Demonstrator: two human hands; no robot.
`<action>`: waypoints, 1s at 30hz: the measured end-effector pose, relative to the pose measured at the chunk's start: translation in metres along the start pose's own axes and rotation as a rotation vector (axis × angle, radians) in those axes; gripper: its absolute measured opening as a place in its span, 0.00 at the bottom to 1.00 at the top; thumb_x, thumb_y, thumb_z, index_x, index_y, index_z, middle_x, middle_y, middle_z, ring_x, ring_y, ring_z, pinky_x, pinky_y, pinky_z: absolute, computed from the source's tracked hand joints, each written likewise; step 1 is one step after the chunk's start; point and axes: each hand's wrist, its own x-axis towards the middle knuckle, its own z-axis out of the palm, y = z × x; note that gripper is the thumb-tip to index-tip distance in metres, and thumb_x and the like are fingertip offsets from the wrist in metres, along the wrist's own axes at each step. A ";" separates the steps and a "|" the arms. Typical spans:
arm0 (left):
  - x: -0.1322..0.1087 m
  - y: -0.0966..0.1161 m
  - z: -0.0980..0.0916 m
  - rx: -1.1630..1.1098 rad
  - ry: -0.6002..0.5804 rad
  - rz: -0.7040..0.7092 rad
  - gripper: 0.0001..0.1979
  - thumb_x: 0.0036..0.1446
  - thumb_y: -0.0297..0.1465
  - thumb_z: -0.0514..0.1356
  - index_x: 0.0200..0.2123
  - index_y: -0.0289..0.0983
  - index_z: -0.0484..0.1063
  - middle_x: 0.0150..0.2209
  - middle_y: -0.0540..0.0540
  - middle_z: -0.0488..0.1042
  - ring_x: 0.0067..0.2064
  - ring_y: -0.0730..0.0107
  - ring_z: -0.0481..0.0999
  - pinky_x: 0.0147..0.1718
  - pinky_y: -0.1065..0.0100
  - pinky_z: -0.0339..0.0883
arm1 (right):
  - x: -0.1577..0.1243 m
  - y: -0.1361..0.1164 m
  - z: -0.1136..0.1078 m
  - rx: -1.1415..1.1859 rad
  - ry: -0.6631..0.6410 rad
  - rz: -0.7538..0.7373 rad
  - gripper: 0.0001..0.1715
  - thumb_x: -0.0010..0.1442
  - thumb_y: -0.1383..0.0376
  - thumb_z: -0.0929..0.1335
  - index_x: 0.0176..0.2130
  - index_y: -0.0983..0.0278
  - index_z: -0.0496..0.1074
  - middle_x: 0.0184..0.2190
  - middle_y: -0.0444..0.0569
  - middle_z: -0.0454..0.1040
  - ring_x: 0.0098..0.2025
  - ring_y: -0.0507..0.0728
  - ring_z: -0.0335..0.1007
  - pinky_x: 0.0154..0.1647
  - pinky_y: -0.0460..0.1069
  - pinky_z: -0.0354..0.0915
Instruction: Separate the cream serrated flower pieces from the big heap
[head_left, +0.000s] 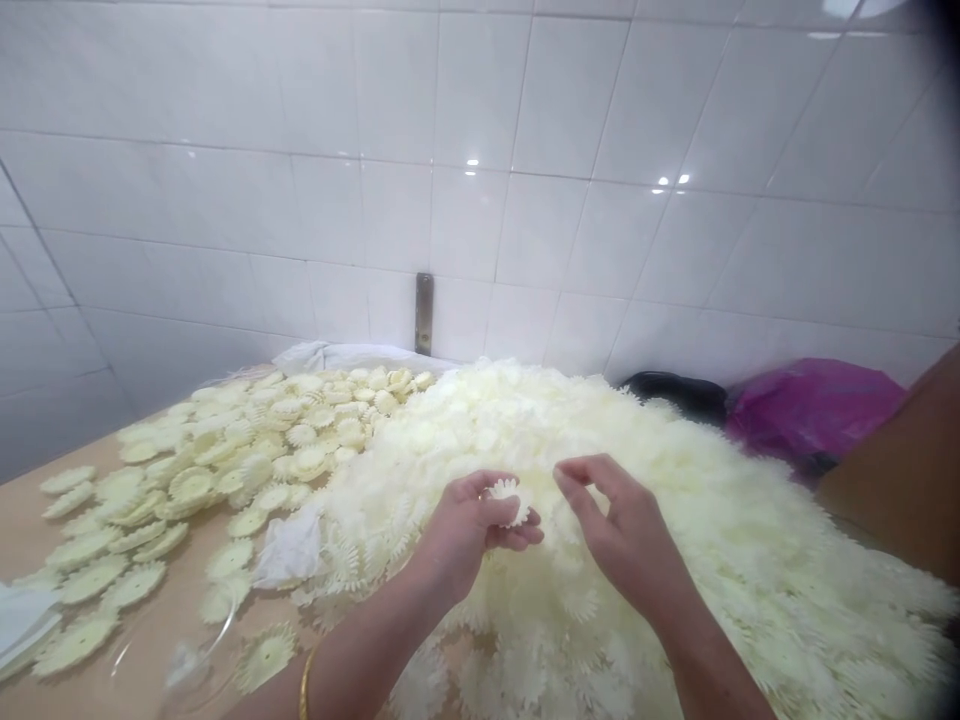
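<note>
In the middle of the head view, my left hand (469,525) holds a small pale cream flower-shaped piece (510,500) with a toothed rim, between thumb and fingers. My right hand (622,515) is just to the right, apart from the piece. Its thumb and index finger are pinched together, and I cannot make out whether something thin is between them. Under and around both hands spreads a large heap of loose cream petal pieces (720,520) with the same toothed edges. To the left lie many layered, thicker-looking flowers (191,485) in the same colour.
Beneath everything is a light brown tabletop (187,560). A crumpled white scrap (289,550) and a clear round dish (225,635) lie at left. At the back right are a black object (675,393) and a magenta bag (814,405). A tiled wall (480,225) rises behind.
</note>
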 end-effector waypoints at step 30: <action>-0.004 -0.008 0.005 0.110 -0.167 0.078 0.11 0.44 0.35 0.62 0.28 0.36 0.65 0.15 0.54 0.63 0.18 0.76 0.66 0.18 0.75 0.56 | -0.001 -0.009 0.009 0.295 -0.248 0.083 0.13 0.56 0.62 0.60 0.22 0.64 0.61 0.20 0.42 0.63 0.24 0.51 0.59 0.26 0.45 0.57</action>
